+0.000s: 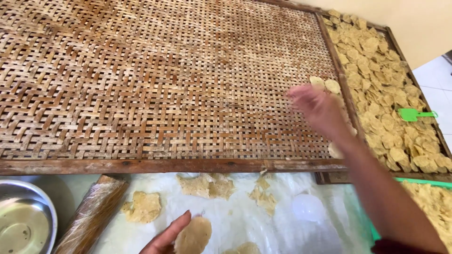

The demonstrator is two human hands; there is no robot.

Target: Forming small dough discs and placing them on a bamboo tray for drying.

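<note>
Even, soft daylight; shadows faint. Right hand (pixel 320 109) motion-blurred. Woven brown bamboo drying tray (pixel 155 84) sharp. Glare on round steel bowl (pixel 23 221). Slight edge distortion.

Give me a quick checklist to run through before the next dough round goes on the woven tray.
1. Right hand over the woven tray, by the rounds already laid: ok.
2. Right hand empty: cannot tell, blurred.
3. Left hand touches the next flat round: ok.
4. Bare weave free for more: ok.
5. Torn dough scraps on the plastic sheet: not ok.
</note>
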